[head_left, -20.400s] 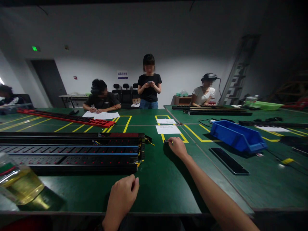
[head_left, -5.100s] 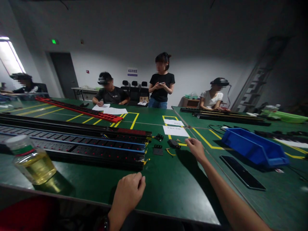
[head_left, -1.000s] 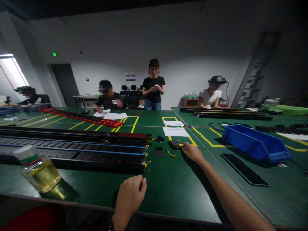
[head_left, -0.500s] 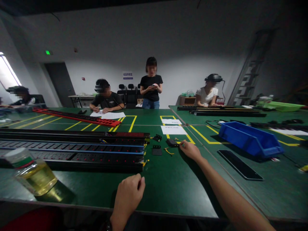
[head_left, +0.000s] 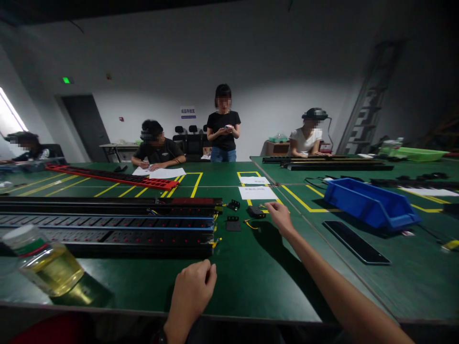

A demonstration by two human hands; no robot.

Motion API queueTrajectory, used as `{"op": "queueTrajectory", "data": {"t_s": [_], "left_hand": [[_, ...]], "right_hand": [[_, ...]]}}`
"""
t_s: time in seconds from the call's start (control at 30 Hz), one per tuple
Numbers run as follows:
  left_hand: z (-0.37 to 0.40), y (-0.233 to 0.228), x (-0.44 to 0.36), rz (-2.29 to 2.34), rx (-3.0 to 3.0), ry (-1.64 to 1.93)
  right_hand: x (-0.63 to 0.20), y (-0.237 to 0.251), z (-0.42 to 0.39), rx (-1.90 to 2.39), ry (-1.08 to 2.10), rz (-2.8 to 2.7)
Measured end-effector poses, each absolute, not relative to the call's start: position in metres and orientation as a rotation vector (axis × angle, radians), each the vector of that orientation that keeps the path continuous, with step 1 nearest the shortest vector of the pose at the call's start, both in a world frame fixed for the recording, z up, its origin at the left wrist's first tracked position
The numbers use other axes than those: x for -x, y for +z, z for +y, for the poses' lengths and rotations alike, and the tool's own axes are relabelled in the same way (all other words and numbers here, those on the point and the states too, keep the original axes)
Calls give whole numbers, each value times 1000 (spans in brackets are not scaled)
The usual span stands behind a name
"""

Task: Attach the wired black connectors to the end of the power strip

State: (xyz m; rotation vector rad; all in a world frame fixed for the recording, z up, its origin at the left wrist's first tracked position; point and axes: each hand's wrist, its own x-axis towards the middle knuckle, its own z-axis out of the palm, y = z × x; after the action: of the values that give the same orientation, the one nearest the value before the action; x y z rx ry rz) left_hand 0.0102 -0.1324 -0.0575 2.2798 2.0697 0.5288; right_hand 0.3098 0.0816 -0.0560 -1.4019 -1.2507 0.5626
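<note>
My left hand [head_left: 190, 292] rests as a loose fist on the near edge of the green table [head_left: 251, 272], holding nothing. My right hand [head_left: 279, 217] is stretched forward, fingertips just right of a small black part [head_left: 256, 211] with yellow wires. I see nothing in its fingers. Two small black brackets [head_left: 233, 223] [head_left: 234, 205] and a short yellow wire [head_left: 247, 222] lie between that part and the end of the long black power strips [head_left: 107, 222].
A bottle of yellow liquid [head_left: 43, 260] stands at the near left. A blue bin [head_left: 369, 205] and a flat black bar [head_left: 355, 235] lie to the right. White papers [head_left: 256, 192] sit beyond my right hand. Several people sit or stand at the far side.
My right hand has lifted off the small black part and drawn slightly up and right. The left fist has stayed put. The camera view has shifted a little.
</note>
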Motion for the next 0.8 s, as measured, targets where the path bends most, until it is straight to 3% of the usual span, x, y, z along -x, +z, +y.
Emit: {"op": "queueTrajectory", "data": {"t_s": [0.17,0.27,0.5,0.8], "left_hand": [[-133,-47,-13,2024,-2271,509],[-134,-29,-15,1970,-2260,514],[-108,12,-8,1763,-2297,855],[-53,19,2,1584,-2334,1039]], "right_hand": [[-259,-50,57,1112,1151,-1055],[-229,-40,44,1049,1299,-1126],[-187,-34,21,899,1345,-1318],[-183,-45,6,907,1332,-1357]]}}
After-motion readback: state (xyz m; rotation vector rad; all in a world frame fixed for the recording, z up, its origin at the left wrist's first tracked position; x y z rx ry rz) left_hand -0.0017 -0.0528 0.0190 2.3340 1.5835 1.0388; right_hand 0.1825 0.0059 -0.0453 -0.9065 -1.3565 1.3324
